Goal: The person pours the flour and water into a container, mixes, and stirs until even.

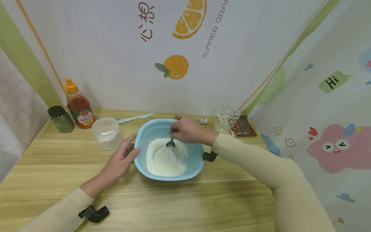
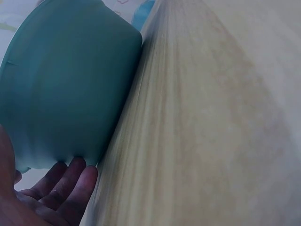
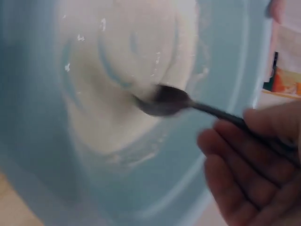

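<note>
A light blue basin (image 1: 198, 161) stands on the wooden table with a creamy white batter (image 1: 162, 162) in its bottom. Streaks of blue show through the batter where it has been drawn aside. My right hand (image 1: 189, 130) reaches over the basin and pinches the handle of a dark metal spoon (image 3: 169, 100). The spoon's bowl dips at the batter's surface, slightly blurred in the right wrist view. At the basin's left side, my left hand (image 1: 116, 162) holds it, thumb at the rim and fingers (image 2: 84, 181) against the outer wall.
Left of the basin stand a clear tub of white powder (image 1: 108, 141), a red sauce bottle (image 1: 81, 109) and a dark-lidded green jar (image 1: 61, 120). Behind lie a pale green plastic knife (image 1: 136, 118) and a small spoon (image 1: 204, 121). A clear cup (image 1: 231, 116) and a brown packet (image 1: 244, 126) are at back right.
</note>
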`<state>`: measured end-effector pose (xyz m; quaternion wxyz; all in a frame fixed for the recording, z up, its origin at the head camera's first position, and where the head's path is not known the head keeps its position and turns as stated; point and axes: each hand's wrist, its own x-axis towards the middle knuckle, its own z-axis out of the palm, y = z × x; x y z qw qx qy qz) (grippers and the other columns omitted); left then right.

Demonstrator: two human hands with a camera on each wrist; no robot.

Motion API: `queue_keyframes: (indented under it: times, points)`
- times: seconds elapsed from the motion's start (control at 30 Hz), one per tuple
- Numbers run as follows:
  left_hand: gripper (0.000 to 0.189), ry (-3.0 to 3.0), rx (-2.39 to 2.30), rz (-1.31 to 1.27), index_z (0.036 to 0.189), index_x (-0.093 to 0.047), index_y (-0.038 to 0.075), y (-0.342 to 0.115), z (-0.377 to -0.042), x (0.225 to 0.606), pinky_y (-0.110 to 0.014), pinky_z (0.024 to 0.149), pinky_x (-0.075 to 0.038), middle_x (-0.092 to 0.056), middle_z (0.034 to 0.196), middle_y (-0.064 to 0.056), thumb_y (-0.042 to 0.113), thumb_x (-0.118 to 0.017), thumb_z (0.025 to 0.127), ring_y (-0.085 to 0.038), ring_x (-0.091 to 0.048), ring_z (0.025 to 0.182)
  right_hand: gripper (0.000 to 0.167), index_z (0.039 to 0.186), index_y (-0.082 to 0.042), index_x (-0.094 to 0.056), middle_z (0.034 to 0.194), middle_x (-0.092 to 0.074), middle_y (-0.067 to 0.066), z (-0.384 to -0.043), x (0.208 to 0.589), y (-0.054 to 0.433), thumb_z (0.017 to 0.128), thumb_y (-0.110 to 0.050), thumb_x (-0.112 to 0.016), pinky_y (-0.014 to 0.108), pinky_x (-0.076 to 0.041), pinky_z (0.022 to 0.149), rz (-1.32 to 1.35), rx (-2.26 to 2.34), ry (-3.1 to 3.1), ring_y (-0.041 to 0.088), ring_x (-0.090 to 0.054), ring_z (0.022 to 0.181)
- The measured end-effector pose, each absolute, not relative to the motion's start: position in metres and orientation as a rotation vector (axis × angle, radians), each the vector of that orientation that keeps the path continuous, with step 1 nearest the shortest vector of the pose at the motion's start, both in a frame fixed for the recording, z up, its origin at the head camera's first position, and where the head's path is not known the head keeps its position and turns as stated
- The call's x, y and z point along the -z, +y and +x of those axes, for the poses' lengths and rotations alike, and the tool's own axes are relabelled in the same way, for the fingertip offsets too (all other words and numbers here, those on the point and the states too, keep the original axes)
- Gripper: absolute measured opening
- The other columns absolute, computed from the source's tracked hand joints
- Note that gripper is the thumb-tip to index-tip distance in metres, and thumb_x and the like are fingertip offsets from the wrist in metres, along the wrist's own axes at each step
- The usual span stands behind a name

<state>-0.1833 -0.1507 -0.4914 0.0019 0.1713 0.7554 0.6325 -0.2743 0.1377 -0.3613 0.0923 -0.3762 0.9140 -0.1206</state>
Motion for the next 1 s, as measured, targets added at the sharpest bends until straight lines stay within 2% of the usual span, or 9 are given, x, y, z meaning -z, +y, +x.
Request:
queue_keyframes:
  times: [0.17,0.27,0.37,0.43,0.53,0.7,0.8,1.0]
  points:
    - [0.063,2.370,-1.984,0.551,0.176,-0.029,0.013,-0.151,-0.184,0.490,-0.029,0.087,-0.067,-0.068,0.135,-0.029,0.021,-0.054,0.120,-0.042,-0.074,0.117,0.012,0.097,-0.017,-0.080,0.087,-0.079,-0.007,-0.265,0.355,0.137,0.107,-0.017,-0.073,0.026,-0.057,0.073,-1.200,0.381,2.396,0.010,-0.071,0.079]
    - [0.062,2.370,-1.991,0.564,0.176,-0.029,0.012,-0.150,-0.185,0.489,-0.029,0.086,-0.067,-0.068,0.134,-0.029,0.019,-0.054,0.120,-0.043,-0.074,0.116,0.009,0.101,-0.013,-0.082,0.089,-0.080,-0.006,-0.262,0.359,0.129,0.107,-0.016,-0.076,0.025,-0.059,0.078,-1.241,0.472,2.241,0.014,-0.077,0.086]
    - [0.062,2.369,-1.989,0.572,0.176,-0.028,0.011,-0.150,-0.185,0.489,-0.030,0.086,-0.067,-0.068,0.133,-0.030,0.019,-0.053,0.120,-0.042,-0.074,0.115,0.009,0.108,-0.009,-0.084,0.091,-0.081,-0.010,-0.260,0.363,0.121,0.107,-0.016,-0.078,0.023,-0.060,0.082,-1.246,0.556,2.217,0.013,-0.078,0.091]
    - [0.062,2.373,-1.982,0.567,0.176,-0.028,0.012,-0.150,-0.184,0.490,-0.030,0.086,-0.067,-0.069,0.132,-0.029,0.019,-0.053,0.120,-0.041,-0.074,0.115,0.012,0.113,-0.006,-0.085,0.093,-0.082,-0.010,-0.261,0.366,0.116,0.107,-0.015,-0.078,0.023,-0.061,0.084,-1.213,0.614,2.244,0.010,-0.078,0.092]
    - [0.062,2.385,-1.971,0.550,0.176,-0.028,0.014,-0.149,-0.183,0.490,-0.030,0.086,-0.067,-0.069,0.132,-0.028,0.020,-0.053,0.120,-0.039,-0.074,0.116,0.015,0.117,-0.006,-0.084,0.097,-0.083,-0.007,-0.264,0.369,0.110,0.108,-0.016,-0.077,0.023,-0.061,0.084,-1.141,0.680,2.322,0.014,-0.079,0.096]
    - [0.062,2.397,-1.971,0.540,0.176,-0.029,0.013,-0.150,-0.181,0.490,-0.029,0.087,-0.067,-0.069,0.133,-0.028,0.020,-0.053,0.120,-0.040,-0.074,0.116,0.015,0.116,-0.011,-0.086,0.098,-0.083,-0.002,-0.274,0.373,0.110,0.109,-0.019,-0.075,0.025,-0.058,0.077,-1.031,0.687,2.533,0.021,-0.079,0.096]
    - [0.062,2.409,-1.967,0.537,0.176,-0.029,0.013,-0.150,-0.181,0.490,-0.029,0.087,-0.066,-0.069,0.134,-0.028,0.021,-0.053,0.120,-0.041,-0.074,0.117,0.014,0.115,-0.012,-0.086,0.101,-0.084,0.002,-0.280,0.373,0.115,0.109,-0.019,-0.076,0.025,-0.058,0.075,-0.977,0.671,2.633,0.019,-0.078,0.094]
    - [0.062,2.413,-1.959,0.511,0.176,-0.030,0.013,-0.149,-0.181,0.490,-0.028,0.087,-0.066,-0.069,0.136,-0.028,0.022,-0.054,0.120,-0.040,-0.074,0.117,0.017,0.115,-0.010,-0.087,0.108,-0.084,0.000,-0.285,0.371,0.129,0.109,-0.021,-0.076,0.025,-0.059,0.079,-0.994,0.499,2.788,0.012,-0.073,0.093]
